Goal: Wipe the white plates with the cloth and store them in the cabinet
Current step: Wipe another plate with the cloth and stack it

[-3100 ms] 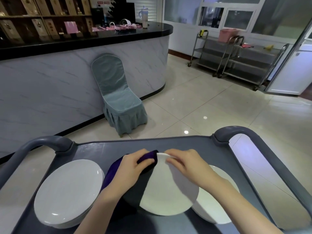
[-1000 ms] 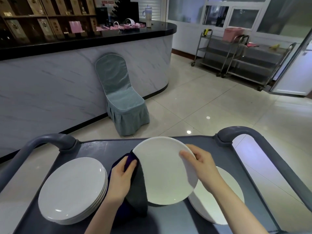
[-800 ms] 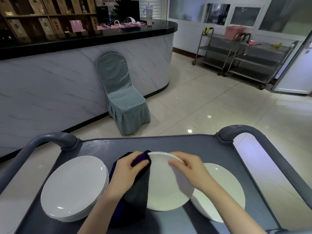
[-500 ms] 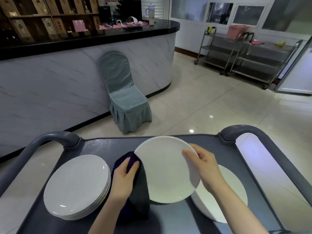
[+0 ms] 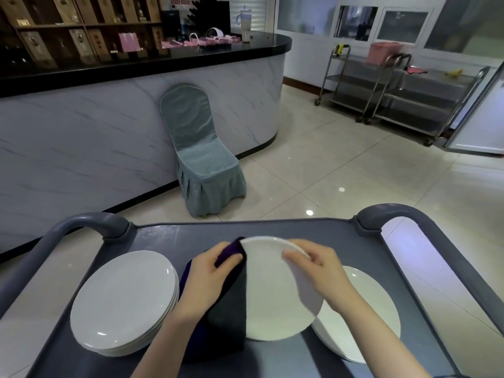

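A white plate [image 5: 272,293] lies tipped toward me over the middle of the grey cart top [image 5: 313,230]. My right hand [image 5: 316,268] grips its far right rim, fingers curled over the edge. A dark purple cloth [image 5: 231,304] wraps the plate's left edge, and my left hand [image 5: 210,274] grips that cloth against the rim. A stack of white plates [image 5: 122,298] sits on the cart at the left. Another white plate [image 5: 362,317] lies at the right, partly under my right arm.
The cart has raised grey handles at the far left [image 5: 81,227] and far right [image 5: 403,216]. Beyond it stand a covered teal chair [image 5: 201,159] against a marble counter [image 5: 95,126], and steel trolleys [image 5: 395,91] at the back right. No cabinet is in view.
The plate has swung from upright, face toward me, down to a flatter tilt. Both hands moved up to its far rim, the left sliding the cloth along the edge.
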A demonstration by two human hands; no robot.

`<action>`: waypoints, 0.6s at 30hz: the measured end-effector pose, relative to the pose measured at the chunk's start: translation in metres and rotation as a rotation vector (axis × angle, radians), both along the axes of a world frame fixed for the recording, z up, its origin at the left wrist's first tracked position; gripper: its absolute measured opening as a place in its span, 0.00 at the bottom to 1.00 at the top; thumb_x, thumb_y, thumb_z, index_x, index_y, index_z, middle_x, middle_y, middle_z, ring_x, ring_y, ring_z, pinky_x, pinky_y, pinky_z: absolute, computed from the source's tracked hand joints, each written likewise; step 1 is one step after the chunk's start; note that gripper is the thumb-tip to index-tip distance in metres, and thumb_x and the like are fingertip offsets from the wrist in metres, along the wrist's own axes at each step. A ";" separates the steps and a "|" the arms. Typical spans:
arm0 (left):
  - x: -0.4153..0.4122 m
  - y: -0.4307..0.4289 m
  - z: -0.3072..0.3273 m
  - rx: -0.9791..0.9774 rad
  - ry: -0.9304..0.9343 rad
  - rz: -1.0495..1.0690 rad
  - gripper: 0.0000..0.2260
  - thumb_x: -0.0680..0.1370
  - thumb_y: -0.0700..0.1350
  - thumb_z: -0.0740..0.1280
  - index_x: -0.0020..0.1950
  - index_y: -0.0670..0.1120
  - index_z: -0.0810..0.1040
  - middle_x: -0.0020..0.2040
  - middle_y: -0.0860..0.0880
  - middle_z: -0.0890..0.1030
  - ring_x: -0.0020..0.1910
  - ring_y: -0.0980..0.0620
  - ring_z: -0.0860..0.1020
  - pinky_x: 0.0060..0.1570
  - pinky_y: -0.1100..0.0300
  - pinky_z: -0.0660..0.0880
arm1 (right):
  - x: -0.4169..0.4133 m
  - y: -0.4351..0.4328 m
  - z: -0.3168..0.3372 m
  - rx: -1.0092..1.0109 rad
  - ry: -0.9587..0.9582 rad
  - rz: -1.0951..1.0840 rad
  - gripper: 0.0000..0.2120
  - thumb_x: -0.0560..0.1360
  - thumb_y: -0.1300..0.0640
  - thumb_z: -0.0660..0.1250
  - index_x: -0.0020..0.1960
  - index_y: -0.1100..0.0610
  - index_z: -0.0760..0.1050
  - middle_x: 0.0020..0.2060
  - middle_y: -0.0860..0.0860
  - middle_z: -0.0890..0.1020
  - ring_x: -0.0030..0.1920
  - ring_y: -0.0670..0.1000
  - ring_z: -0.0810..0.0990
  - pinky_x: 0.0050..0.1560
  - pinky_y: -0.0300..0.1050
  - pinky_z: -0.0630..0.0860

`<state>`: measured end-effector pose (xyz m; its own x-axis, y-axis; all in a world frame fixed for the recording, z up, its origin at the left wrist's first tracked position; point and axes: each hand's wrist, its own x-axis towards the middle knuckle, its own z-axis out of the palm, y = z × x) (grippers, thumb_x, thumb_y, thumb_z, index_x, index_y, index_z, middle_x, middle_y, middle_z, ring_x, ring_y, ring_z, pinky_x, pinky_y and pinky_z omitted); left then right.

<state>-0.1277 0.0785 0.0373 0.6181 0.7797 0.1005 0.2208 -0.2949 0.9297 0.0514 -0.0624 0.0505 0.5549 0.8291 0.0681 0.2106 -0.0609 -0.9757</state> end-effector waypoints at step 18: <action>0.005 0.007 -0.007 0.106 0.144 -0.243 0.07 0.76 0.46 0.72 0.42 0.58 0.81 0.38 0.56 0.82 0.39 0.58 0.79 0.44 0.61 0.73 | 0.009 0.021 0.005 -0.353 -0.520 0.367 0.07 0.77 0.47 0.70 0.51 0.49 0.81 0.41 0.42 0.83 0.42 0.42 0.79 0.45 0.35 0.71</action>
<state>-0.1229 0.0851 0.0302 0.7991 0.5970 0.0716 0.2589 -0.4490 0.8552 0.0607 -0.0412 0.0551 0.2057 0.9768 -0.0590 0.7092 -0.1903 -0.6788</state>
